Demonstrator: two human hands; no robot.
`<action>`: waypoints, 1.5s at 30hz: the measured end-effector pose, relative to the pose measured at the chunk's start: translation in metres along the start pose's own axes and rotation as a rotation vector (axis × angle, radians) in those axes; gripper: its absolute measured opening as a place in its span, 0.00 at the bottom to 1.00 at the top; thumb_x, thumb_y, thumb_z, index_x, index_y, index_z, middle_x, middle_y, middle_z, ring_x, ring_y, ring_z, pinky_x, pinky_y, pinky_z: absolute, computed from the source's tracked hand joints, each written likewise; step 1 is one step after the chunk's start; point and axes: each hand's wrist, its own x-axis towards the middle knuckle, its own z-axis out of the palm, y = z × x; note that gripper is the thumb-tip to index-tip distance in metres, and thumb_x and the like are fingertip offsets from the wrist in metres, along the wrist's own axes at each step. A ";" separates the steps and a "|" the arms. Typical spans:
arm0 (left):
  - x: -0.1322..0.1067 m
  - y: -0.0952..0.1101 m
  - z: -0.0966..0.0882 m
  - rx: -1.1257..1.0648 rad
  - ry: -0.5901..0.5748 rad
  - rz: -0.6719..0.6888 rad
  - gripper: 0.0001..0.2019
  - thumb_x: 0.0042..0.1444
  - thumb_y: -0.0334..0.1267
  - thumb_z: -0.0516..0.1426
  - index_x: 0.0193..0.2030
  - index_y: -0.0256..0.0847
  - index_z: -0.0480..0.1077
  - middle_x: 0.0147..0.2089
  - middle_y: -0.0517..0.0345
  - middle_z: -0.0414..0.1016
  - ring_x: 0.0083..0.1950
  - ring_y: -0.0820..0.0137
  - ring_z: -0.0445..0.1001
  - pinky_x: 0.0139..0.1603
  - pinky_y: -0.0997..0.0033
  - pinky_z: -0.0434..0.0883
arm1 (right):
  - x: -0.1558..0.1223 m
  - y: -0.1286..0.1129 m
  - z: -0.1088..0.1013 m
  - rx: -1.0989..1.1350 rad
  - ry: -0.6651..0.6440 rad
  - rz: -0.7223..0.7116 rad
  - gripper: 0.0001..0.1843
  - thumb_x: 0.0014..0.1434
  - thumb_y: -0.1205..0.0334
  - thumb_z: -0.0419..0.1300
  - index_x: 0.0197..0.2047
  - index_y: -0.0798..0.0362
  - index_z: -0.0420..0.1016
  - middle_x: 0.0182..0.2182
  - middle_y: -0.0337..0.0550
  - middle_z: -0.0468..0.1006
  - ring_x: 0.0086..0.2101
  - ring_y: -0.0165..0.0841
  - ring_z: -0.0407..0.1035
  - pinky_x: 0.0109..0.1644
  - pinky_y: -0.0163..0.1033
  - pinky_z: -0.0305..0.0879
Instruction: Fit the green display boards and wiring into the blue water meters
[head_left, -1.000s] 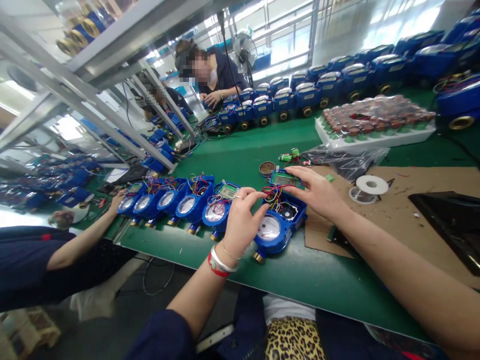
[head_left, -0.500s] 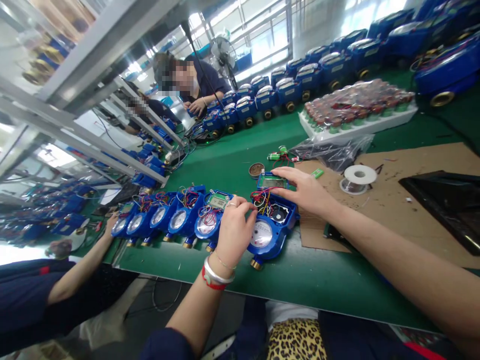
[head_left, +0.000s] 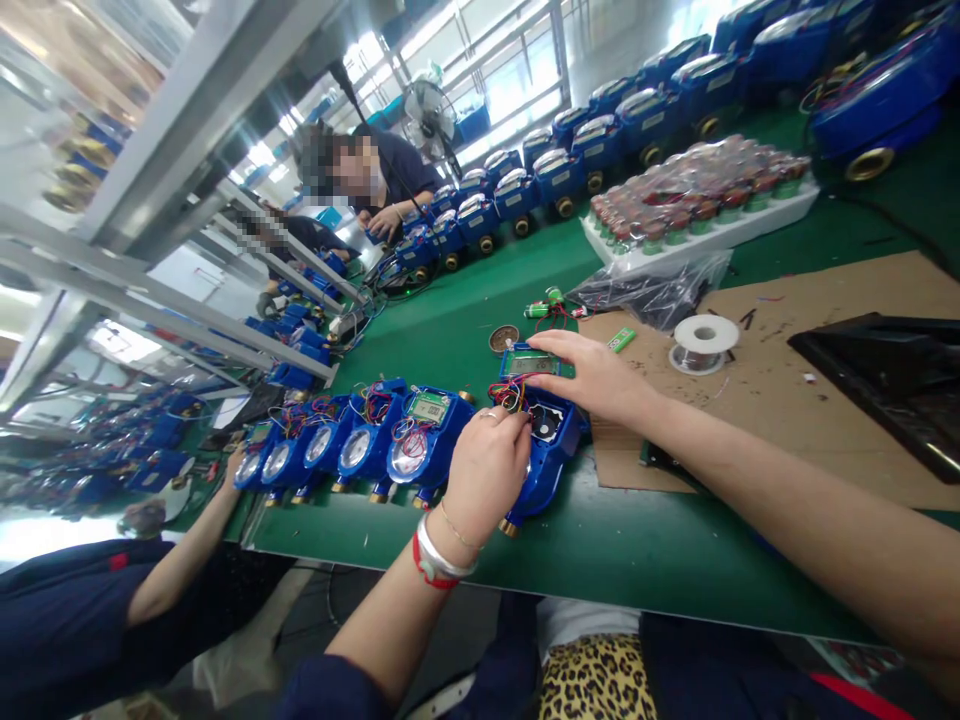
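An open blue water meter (head_left: pixel 551 445) with coloured wires lies on the green bench (head_left: pixel 645 550) in front of me. My left hand (head_left: pixel 487 470) rests over its dial, fingers curled and pinching at the wires near the top. My right hand (head_left: pixel 592 375) lies above the meter, fingers holding its green display board (head_left: pixel 529 362) at the upper edge. To the left runs a row of similar open blue meters (head_left: pixel 375 440).
A co-worker's arm (head_left: pixel 187 550) reaches to the row's left end. A solder spool (head_left: pixel 703 338), brown cardboard sheet (head_left: pixel 810 400), black tray (head_left: pixel 892 375), white tray of red-capped parts (head_left: pixel 697 215) and more blue meters (head_left: pixel 615 135) lie beyond. Another person works at the far end.
My left hand has slid up over the meter's dial and closed its fingers on the wires. My right hand stays on the display board. The view has shifted slightly.
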 end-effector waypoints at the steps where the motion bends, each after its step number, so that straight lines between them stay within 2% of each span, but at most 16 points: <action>1: 0.002 0.001 0.000 0.034 -0.012 -0.009 0.11 0.65 0.34 0.48 0.44 0.37 0.71 0.39 0.51 0.74 0.43 0.64 0.72 0.49 0.63 0.68 | 0.000 0.000 0.000 -0.003 -0.001 0.000 0.24 0.57 0.61 0.65 0.55 0.62 0.72 0.53 0.55 0.73 0.55 0.41 0.66 0.62 0.48 0.61; 6: 0.007 0.008 -0.002 0.224 -0.063 -0.047 0.11 0.64 0.32 0.46 0.36 0.37 0.69 0.35 0.50 0.74 0.39 0.62 0.73 0.43 0.63 0.68 | 0.000 0.001 0.001 -0.007 -0.003 0.007 0.25 0.57 0.60 0.66 0.55 0.62 0.72 0.53 0.55 0.73 0.54 0.42 0.66 0.62 0.48 0.61; 13: 0.014 0.011 -0.004 0.227 -0.115 -0.061 0.11 0.64 0.33 0.47 0.34 0.37 0.67 0.35 0.51 0.76 0.38 0.63 0.75 0.38 0.65 0.67 | 0.000 0.001 0.000 -0.004 -0.004 -0.009 0.24 0.58 0.60 0.65 0.55 0.62 0.72 0.53 0.55 0.73 0.54 0.41 0.66 0.61 0.46 0.62; 18: 0.013 0.011 -0.002 0.121 -0.101 -0.116 0.11 0.64 0.33 0.48 0.32 0.39 0.67 0.32 0.54 0.75 0.36 0.66 0.74 0.35 0.68 0.66 | 0.000 -0.001 -0.002 0.008 -0.008 0.003 0.24 0.58 0.59 0.65 0.55 0.59 0.72 0.53 0.53 0.73 0.54 0.41 0.66 0.61 0.47 0.62; 24: 0.005 0.012 0.005 -0.045 0.013 -0.196 0.07 0.61 0.30 0.51 0.33 0.38 0.67 0.33 0.54 0.74 0.37 0.66 0.72 0.37 0.67 0.67 | 0.000 -0.001 -0.002 0.006 -0.012 0.010 0.23 0.57 0.59 0.65 0.55 0.58 0.73 0.53 0.53 0.73 0.54 0.42 0.67 0.60 0.49 0.62; 27: -0.003 0.008 0.005 -0.180 0.079 -0.165 0.06 0.61 0.30 0.51 0.38 0.39 0.69 0.37 0.54 0.74 0.39 0.66 0.72 0.40 0.67 0.68 | 0.000 0.000 -0.002 -0.001 -0.018 0.011 0.23 0.58 0.57 0.64 0.55 0.56 0.73 0.53 0.51 0.73 0.53 0.42 0.67 0.60 0.50 0.63; 32: -0.008 -0.006 0.003 -0.284 0.175 -0.157 0.13 0.62 0.28 0.49 0.50 0.39 0.70 0.45 0.52 0.73 0.47 0.66 0.72 0.50 0.65 0.69 | 0.001 0.001 -0.001 0.002 -0.016 0.017 0.23 0.58 0.57 0.65 0.55 0.56 0.73 0.53 0.51 0.74 0.54 0.42 0.67 0.60 0.50 0.63; 35: -0.004 -0.011 0.003 -0.291 0.158 -0.140 0.14 0.62 0.27 0.50 0.51 0.38 0.71 0.46 0.50 0.73 0.49 0.66 0.71 0.53 0.64 0.68 | 0.000 0.000 -0.001 -0.009 -0.017 0.016 0.23 0.58 0.57 0.65 0.55 0.57 0.73 0.53 0.52 0.74 0.54 0.41 0.67 0.60 0.50 0.63; 39: 0.002 -0.012 0.004 -0.381 0.151 -0.129 0.14 0.62 0.27 0.49 0.48 0.38 0.73 0.46 0.51 0.73 0.49 0.66 0.71 0.54 0.65 0.68 | 0.000 0.000 -0.002 -0.011 -0.020 0.011 0.23 0.58 0.57 0.65 0.55 0.58 0.73 0.53 0.52 0.74 0.54 0.41 0.66 0.61 0.49 0.62; 42: 0.005 -0.012 0.006 -0.456 0.148 -0.149 0.14 0.61 0.27 0.51 0.49 0.39 0.73 0.45 0.52 0.73 0.49 0.67 0.71 0.53 0.65 0.69 | 0.000 0.001 -0.002 -0.011 -0.018 0.012 0.23 0.58 0.58 0.65 0.55 0.58 0.72 0.53 0.52 0.73 0.54 0.41 0.67 0.60 0.50 0.63; 45: 0.007 -0.013 0.007 -0.515 0.116 -0.196 0.12 0.58 0.27 0.53 0.44 0.40 0.73 0.43 0.54 0.72 0.47 0.67 0.71 0.50 0.66 0.69 | 0.000 -0.001 -0.003 -0.024 -0.026 0.011 0.23 0.58 0.58 0.65 0.55 0.56 0.72 0.53 0.51 0.73 0.54 0.42 0.67 0.60 0.51 0.63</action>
